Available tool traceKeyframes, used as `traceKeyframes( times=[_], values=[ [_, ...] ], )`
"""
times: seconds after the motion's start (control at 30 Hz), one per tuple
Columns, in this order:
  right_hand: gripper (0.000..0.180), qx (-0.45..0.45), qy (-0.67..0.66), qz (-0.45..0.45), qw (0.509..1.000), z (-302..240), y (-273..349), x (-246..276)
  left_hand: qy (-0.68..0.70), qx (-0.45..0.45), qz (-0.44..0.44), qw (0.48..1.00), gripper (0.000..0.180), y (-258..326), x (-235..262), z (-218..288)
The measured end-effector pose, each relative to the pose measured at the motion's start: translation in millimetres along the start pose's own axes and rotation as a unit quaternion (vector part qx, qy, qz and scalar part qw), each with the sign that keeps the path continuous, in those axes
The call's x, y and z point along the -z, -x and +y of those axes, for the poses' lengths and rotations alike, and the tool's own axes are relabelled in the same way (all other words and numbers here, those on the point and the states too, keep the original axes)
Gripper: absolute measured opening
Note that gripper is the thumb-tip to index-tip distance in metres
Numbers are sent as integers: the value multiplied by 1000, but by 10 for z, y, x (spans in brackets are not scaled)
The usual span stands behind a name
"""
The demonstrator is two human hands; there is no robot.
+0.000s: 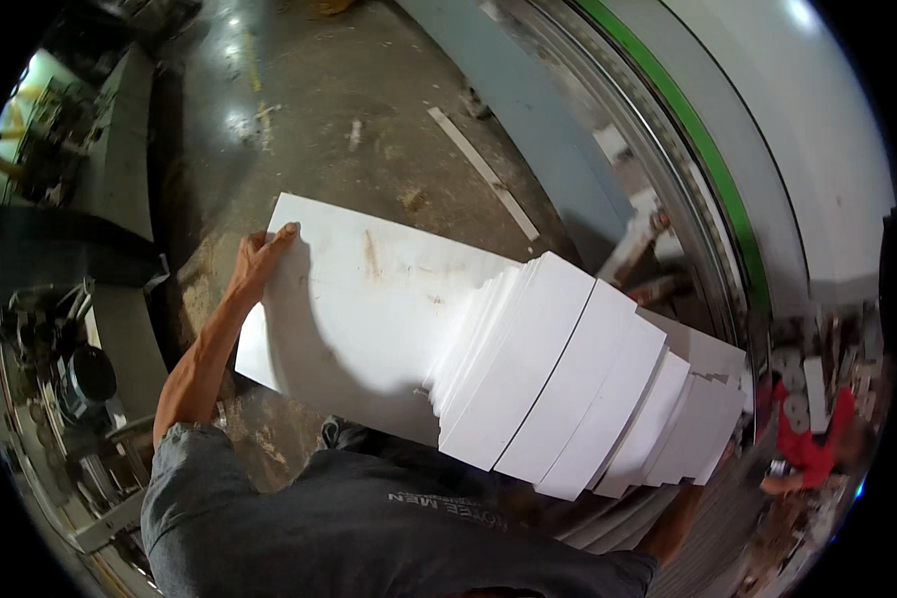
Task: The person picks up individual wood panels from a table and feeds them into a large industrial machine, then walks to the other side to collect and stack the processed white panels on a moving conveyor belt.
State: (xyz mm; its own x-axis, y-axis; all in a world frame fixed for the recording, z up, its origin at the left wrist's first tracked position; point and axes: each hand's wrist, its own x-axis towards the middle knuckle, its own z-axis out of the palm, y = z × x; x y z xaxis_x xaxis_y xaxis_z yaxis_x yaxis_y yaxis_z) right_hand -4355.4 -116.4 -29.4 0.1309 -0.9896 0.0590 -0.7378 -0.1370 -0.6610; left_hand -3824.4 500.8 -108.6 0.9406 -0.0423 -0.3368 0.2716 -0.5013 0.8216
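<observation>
A stack of flat white boards (388, 289) stretches across in front of my body, tilted down to the right. Shorter white pieces (558, 379) lie on the long bottom board in staggered layers, their ends stepped. My left hand (266, 251) grips the far left edge of the long board, thumb on top and the other fingers mostly hidden. My right forearm passes under the right end of the stack. Only a sliver of my right hand (727, 456) shows at that end, against the boards; its fingers are hidden. Brown smudges mark the long board's upper face.
A long machine (708, 149) with a green stripe and metal rail runs along the right. A thin pale strip (483, 174) lies on the concrete floor (319, 90). Machinery (89, 379) stands at left. At far right, a person in red (817, 429) is near scattered offcuts.
</observation>
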Motion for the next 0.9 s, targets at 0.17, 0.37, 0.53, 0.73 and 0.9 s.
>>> traceKeyframes(
  times=[0.17, 0.37, 0.53, 0.73, 0.9],
  values=[
    [59, 46, -23, -55, 997, -662, -247, -1098, 2, -4, 87, 996, 67, -214, 500, -593],
    [59, 114, -41, -133, 984, -1620, -684, -2401, 55, 79, 174, 980, 65, -284, 931, -925],
    [58, 161, -46, -194, 967, -2297, -1042, -3371, 59, 133, 243, 959, 58, -165, 1122, -947],
    [58, 239, -49, -272, 931, -3374, -1506, -4773, 50, 166, 347, 922, 56, -217, 880, -922],
    [58, 296, -41, -336, 893, -4475, -1567, -5908, 99, 178, 394, 896, 55, -361, 903, -820]
  ],
)
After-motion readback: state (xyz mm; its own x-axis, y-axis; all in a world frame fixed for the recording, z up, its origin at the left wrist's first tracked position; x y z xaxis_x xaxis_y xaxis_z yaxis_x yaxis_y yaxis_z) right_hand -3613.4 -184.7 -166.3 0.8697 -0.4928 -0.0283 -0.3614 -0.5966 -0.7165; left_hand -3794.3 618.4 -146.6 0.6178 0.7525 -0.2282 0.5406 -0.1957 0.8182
